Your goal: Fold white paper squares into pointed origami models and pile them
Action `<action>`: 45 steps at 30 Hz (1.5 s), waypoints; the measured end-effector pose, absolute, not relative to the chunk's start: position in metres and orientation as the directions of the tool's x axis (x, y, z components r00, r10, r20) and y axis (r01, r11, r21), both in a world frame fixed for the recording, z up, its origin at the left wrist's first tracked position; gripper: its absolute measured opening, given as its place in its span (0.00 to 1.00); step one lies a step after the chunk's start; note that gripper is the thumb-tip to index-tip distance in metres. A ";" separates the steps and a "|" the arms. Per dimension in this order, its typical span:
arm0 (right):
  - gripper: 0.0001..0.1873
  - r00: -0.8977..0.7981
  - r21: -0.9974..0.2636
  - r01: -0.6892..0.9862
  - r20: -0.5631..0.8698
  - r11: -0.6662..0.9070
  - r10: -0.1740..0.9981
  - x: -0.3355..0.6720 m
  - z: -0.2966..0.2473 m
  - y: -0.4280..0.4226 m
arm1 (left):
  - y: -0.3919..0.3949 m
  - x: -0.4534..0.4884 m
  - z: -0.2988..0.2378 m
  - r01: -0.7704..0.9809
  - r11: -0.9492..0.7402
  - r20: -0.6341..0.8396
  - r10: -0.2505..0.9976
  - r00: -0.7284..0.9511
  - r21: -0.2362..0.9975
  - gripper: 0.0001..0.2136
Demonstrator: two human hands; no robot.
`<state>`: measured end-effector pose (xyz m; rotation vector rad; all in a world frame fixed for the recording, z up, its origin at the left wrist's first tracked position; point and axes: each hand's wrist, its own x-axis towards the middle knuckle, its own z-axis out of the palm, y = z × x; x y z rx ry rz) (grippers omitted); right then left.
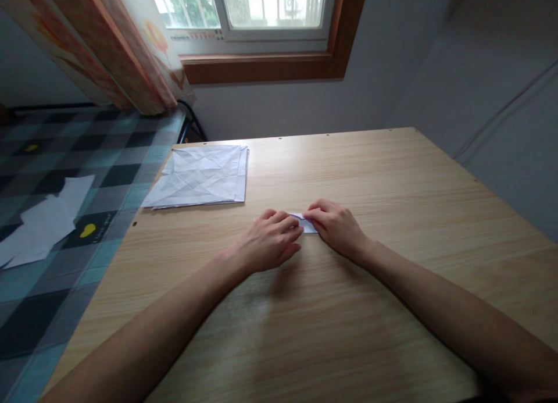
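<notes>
A small piece of folded white paper lies on the wooden table between my two hands, its upper edge raised. My left hand rests over its left end, fingers bent and closed on the paper. From the other side my right hand pinches the upper right edge between thumb and fingers. Most of the paper's two ends is hidden under the fingers.
Creased white sheets lie stacked at the table's back left. The pale wooden table reaches toward the wall. To the left, loose white paper pieces lie on a checked cloth. A curtain hangs beside the window.
</notes>
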<state>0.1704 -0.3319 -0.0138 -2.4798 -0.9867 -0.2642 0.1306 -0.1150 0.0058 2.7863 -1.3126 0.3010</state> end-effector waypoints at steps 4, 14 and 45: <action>0.11 0.635 -0.227 0.770 0.366 -0.597 0.680 0.168 -0.016 -0.336 | -0.116 0.129 0.006 -0.750 -0.659 0.217 -0.742 0.634 -0.060 0.14; 0.13 0.707 -0.422 0.706 0.373 -0.568 0.602 0.175 -0.017 -0.334 | -0.112 0.131 0.004 -0.734 -0.676 0.230 -0.706 0.670 0.065 0.14; 0.14 0.631 -0.182 0.772 0.331 -0.609 0.702 0.172 -0.017 -0.334 | -0.113 0.129 0.003 -0.687 -0.722 0.223 -0.659 0.718 0.079 0.15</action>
